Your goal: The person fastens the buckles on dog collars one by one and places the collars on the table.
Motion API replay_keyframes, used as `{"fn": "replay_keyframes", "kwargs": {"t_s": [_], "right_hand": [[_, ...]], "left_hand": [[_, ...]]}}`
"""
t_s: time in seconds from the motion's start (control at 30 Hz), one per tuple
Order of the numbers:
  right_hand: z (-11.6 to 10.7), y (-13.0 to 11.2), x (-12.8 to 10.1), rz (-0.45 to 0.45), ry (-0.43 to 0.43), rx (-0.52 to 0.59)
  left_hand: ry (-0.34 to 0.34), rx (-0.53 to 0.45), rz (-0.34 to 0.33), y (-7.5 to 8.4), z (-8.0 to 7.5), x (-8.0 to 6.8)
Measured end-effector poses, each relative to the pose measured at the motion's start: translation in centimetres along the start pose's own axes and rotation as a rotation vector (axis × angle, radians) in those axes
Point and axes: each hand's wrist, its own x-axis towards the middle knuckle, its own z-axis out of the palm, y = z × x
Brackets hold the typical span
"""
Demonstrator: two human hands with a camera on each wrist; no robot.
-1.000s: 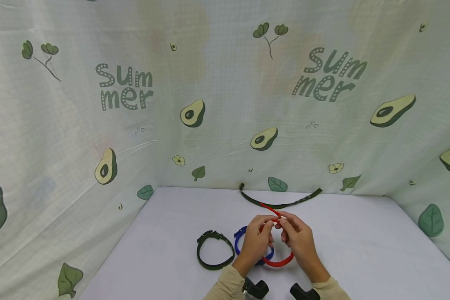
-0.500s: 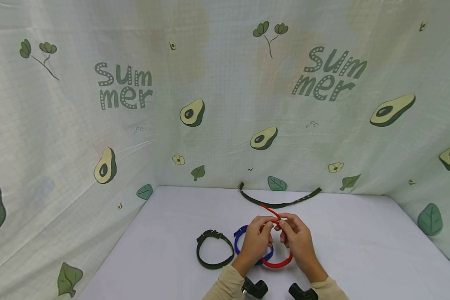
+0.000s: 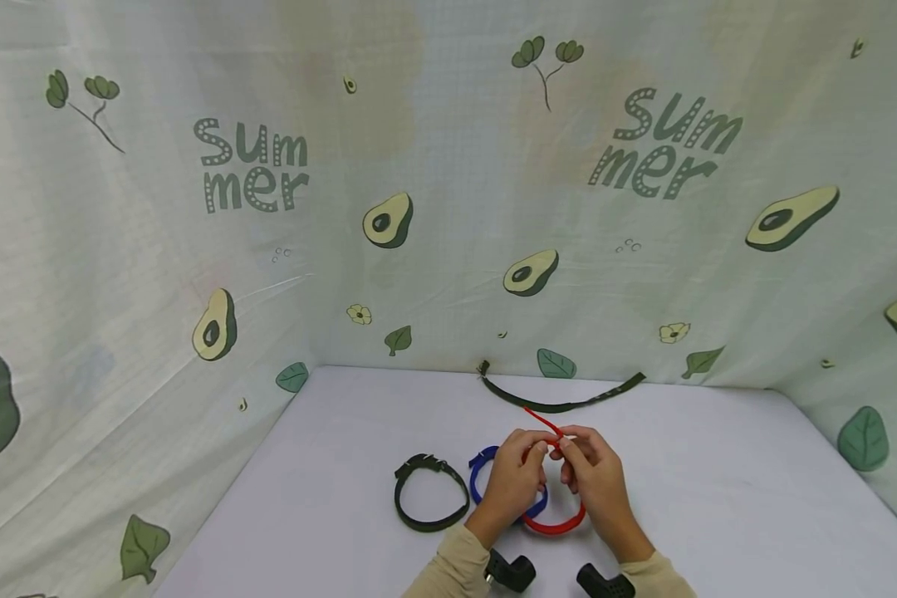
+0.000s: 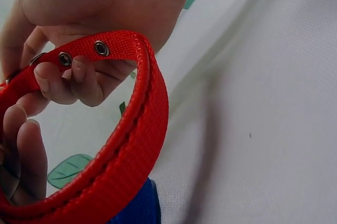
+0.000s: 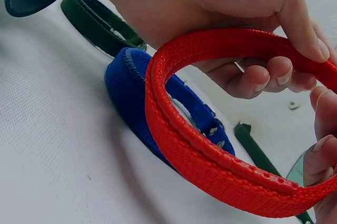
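A red collar (image 3: 556, 528) of webbing hangs as a loop between both hands above the table. My left hand (image 3: 510, 477) pinches the strap between thumb and fingers; in the right wrist view this hand (image 5: 210, 3) lies across the top. My right hand (image 3: 596, 482) pinches the same collar close by, along its stretch with metal eyelets (image 4: 101, 48). The free end of the strap points up and away past the fingertips. Where the strap parts meet, fingers hide most of the detail. A blue collar (image 5: 126, 90) lies behind and below the red one.
A dark green buckled collar (image 3: 429, 526) lies as a ring on the left. Farther back, an unfastened dark green collar (image 3: 561, 408) stretches in a curve near the printed curtain (image 3: 448, 316). All rest on a white-covered table (image 3: 718, 498).
Both hands stay nearly in place, with only small finger shifts at the red strap. The head view has moved slightly. The other collars keep their places.
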Motion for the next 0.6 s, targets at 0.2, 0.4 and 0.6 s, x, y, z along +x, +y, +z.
{"fn": "replay_keyframes", "kwargs": {"t_s": [0.2, 0.4, 0.6], "right_hand": [[0.08, 0.12, -0.10, -0.023, 0.006, 0.009], [0.12, 0.21, -0.17, -0.031, 0.027, 0.018], [0.09, 0.04, -0.12, -0.034, 0.034, 0.010]], "left_hand": [[0.004, 0.000, -0.006, -0.05, 0.04, 0.01], [0.015, -0.053, -0.070, 0.13, 0.11, -0.06], [0.038, -0.092, -0.090, 0.31, 0.11, 0.04]]}}
